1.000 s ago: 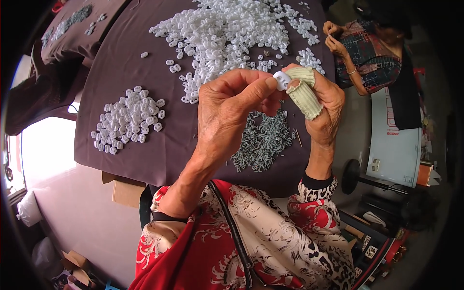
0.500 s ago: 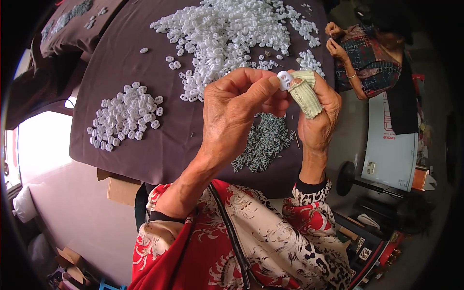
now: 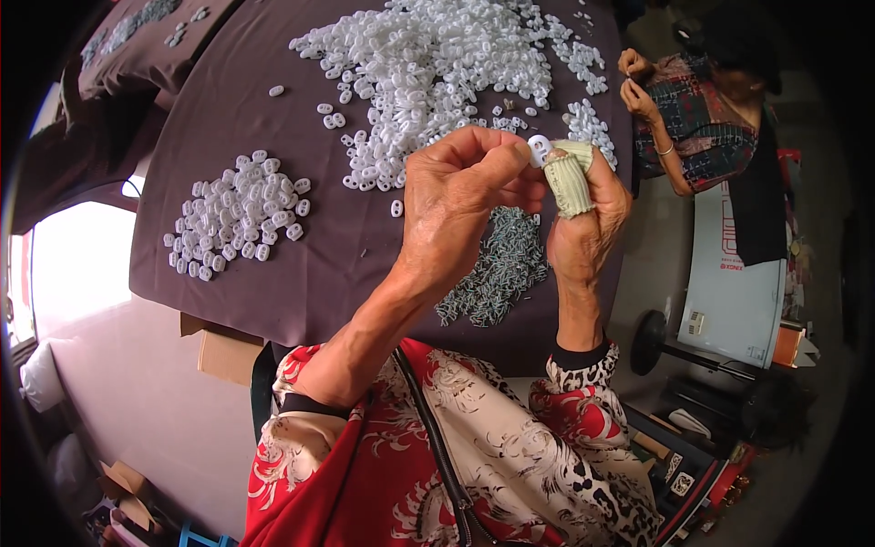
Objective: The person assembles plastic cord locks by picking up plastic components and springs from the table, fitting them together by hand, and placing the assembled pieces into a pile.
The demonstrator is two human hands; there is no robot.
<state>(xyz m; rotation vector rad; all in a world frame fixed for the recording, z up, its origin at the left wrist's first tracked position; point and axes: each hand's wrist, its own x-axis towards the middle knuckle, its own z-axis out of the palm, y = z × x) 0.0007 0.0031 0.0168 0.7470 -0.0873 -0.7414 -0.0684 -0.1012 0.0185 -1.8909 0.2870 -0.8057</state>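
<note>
Above the table, my left hand (image 3: 456, 205) pinches a small white oval plastic piece with holes (image 3: 539, 149) between thumb and fingers. My right hand (image 3: 588, 228) has its thumb and finger against the other side of that piece. Ribbed pale green cloth sleeves (image 3: 571, 182) cover this thumb and finger. Whether something small sits between the right fingertips is hidden. Below the hands lies a heap of thin grey-green metal bits (image 3: 497, 269), too small to make out exactly. A large pile of similar white pieces (image 3: 447, 68) spreads beyond my hands.
A smaller pile of white pieces (image 3: 239, 217) lies at the left of the dark cloth-covered table (image 3: 328, 273). Loose white pieces (image 3: 396, 208) dot the cloth. At the right sits another person (image 3: 697, 118), hands raised. A cardboard box (image 3: 228, 354) stands below the table's edge.
My left hand has shifted slightly right, uncovering a loose white piece beside it. My right hand has come a little left. The held piece has turned slightly.
</note>
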